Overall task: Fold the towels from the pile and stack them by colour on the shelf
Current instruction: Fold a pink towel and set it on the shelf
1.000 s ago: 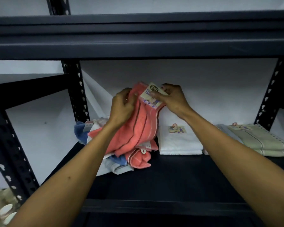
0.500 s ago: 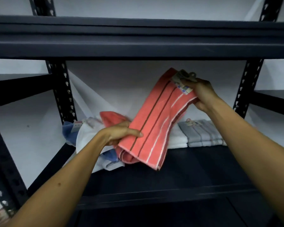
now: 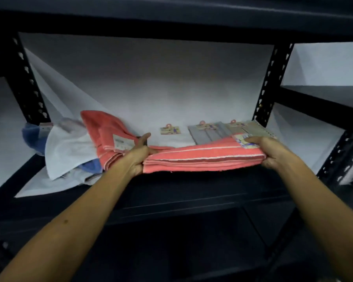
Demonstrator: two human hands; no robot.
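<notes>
Your left hand (image 3: 136,159) and right hand (image 3: 270,152) each clamp fingers on an end of the folded coral towel (image 3: 202,157), held level over the shelf (image 3: 181,192), right of the pile (image 3: 69,147).

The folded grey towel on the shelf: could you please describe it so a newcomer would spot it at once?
On the dark metal shelf, look along the white backdrop towards the right rear upright. The folded grey striped towel lies flat there, between a folded white towel and a pale green one; it alone is grey.

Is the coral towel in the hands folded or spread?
Folded: the coral towel shows stacked layered edges, held stretched between left hand and right hand.
</notes>
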